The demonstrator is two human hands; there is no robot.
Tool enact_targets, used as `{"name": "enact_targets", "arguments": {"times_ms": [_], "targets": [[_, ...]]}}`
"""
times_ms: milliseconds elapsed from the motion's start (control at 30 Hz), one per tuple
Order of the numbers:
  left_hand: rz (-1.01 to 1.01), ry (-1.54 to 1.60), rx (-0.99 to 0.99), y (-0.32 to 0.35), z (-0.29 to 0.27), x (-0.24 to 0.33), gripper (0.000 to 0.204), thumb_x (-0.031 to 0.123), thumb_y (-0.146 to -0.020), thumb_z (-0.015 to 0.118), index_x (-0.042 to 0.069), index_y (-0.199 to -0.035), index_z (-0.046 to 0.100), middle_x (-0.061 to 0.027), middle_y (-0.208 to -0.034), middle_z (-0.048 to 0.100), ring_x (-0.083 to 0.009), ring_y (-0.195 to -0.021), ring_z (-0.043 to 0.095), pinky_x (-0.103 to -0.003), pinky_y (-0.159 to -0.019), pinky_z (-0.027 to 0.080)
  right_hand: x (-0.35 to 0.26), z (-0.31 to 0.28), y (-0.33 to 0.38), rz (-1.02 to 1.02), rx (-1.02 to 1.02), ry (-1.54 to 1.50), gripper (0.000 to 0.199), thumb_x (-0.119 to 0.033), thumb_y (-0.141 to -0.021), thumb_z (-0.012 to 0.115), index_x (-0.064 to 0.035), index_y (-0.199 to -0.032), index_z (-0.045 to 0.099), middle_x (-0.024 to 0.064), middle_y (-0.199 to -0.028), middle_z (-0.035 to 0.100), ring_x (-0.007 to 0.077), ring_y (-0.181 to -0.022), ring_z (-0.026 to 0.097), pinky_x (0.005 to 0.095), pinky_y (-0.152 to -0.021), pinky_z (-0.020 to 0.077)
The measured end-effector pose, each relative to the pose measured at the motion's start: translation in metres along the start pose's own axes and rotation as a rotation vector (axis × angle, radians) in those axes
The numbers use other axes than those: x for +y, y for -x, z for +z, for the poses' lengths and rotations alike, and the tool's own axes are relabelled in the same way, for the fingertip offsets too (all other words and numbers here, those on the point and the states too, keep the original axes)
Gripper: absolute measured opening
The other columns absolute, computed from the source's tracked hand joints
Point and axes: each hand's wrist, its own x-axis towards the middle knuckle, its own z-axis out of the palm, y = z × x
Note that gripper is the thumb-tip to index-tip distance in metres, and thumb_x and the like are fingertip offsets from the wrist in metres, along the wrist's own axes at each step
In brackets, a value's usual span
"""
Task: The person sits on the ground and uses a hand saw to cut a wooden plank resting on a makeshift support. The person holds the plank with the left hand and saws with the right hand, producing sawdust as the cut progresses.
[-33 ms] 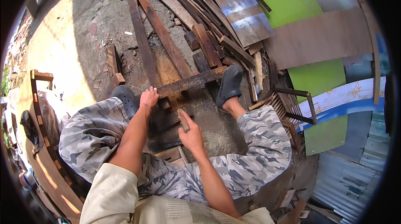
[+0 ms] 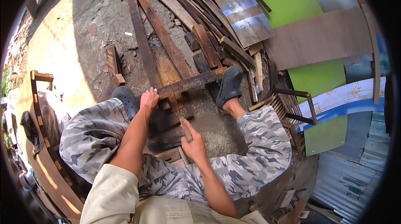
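My right hand [image 2: 195, 144] is wrapped round the wooden handle of a handsaw [image 2: 187, 133]. The saw's thin blade runs away from me and crosses a dark wooden plank [image 2: 198, 80], left of the plank's middle. At the plank's left end my left hand [image 2: 149, 98] grips the wood, fingers curled over its edge. My right clog [image 2: 231, 85] touches or nearly touches the plank's other end. Short dark wood blocks [image 2: 177, 117] lie beneath and on the near side of it, partly hidden by the saw and my hands.
Beyond the plank lie two long boards [image 2: 165, 36] on the rough ground. A pile of scrap timber [image 2: 209, 44] fills the far right, beside leaning sheets [image 2: 321, 38]. To the right stands a slatted wooden piece [image 2: 288, 105]. A curved wooden board [image 2: 46, 169] borders the left.
My right hand and the saw have drawn back a little toward me, with more of the blade showing on the near side of the plank. My left hand stays put.
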Motion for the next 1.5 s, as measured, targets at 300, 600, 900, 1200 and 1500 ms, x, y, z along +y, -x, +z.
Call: {"name": "enact_targets", "arguments": {"times_ms": [300, 600, 900, 1200, 1500], "targets": [[-0.112, 0.114, -0.037, -0.018, 0.005, -0.019, 0.045, 0.028, -0.11, 0.028, -0.001, -0.126, 0.058, -0.0213, -0.128, 0.063, -0.0404, -0.11, 0.067, -0.05, -0.087, 0.058, -0.085, -0.047, 0.033, 0.141, -0.103, 0.199, 0.053, -0.01, -0.086, 0.063, -0.0095, -0.14, 0.059, 0.0252, -0.116, 0.07, 0.0356, -0.104, 0.071, 0.038, -0.088, 0.0532], [-0.001, 0.049, 0.02, -0.018, -0.011, 0.001, 0.042, 0.022, -0.109, 0.03, -0.003, -0.121, 0.062, -0.0226, -0.126, 0.063, -0.0388, -0.104, 0.069, -0.049, -0.086, 0.057, -0.055, -0.07, 0.069, 0.05, -0.012, 0.111, 0.053, -0.008, -0.085, 0.064, -0.0058, -0.138, 0.06, 0.0241, -0.117, 0.07, 0.035, -0.108, 0.071, 0.036, -0.092, 0.0529], [-0.101, 0.194, 0.08, -0.027, 0.025, -0.014, 0.047, 0.031, -0.109, 0.029, -0.003, -0.119, 0.059, -0.0257, -0.11, 0.069, -0.0415, -0.103, 0.068, -0.05, -0.089, 0.056, -0.042, -0.049, 0.032, -0.033, 0.022, 0.095, 0.057, -0.006, -0.084, 0.062, -0.0061, -0.141, 0.058, 0.0239, -0.122, 0.069, 0.0295, -0.111, 0.07, 0.0333, -0.093, 0.0518], [-0.147, 0.243, 0.063, -0.02, 0.016, -0.012, 0.043, 0.029, -0.108, 0.032, -0.003, -0.118, 0.06, -0.0244, -0.113, 0.068, -0.0427, -0.101, 0.067, -0.051, -0.088, 0.056, -0.021, -0.037, 0.035, -0.068, 0.016, 0.092, 0.057, -0.006, -0.084, 0.06, -0.0051, -0.141, 0.057, 0.0238, -0.127, 0.067, 0.0334, -0.117, 0.067, 0.0349, -0.096, 0.0511], [-0.046, 0.083, 0.073, -0.015, 0.004, -0.014, 0.041, 0.024, -0.108, 0.032, -0.002, -0.122, 0.06, -0.0217, -0.131, 0.061, -0.0409, -0.107, 0.067, -0.051, -0.088, 0.057, -0.001, 0.009, -0.041, 0.093, -0.002, 0.155, 0.058, -0.009, -0.082, 0.063, -0.0074, -0.14, 0.058, 0.0227, -0.122, 0.069, 0.0338, -0.112, 0.069, 0.0372, -0.094, 0.0527]]}}
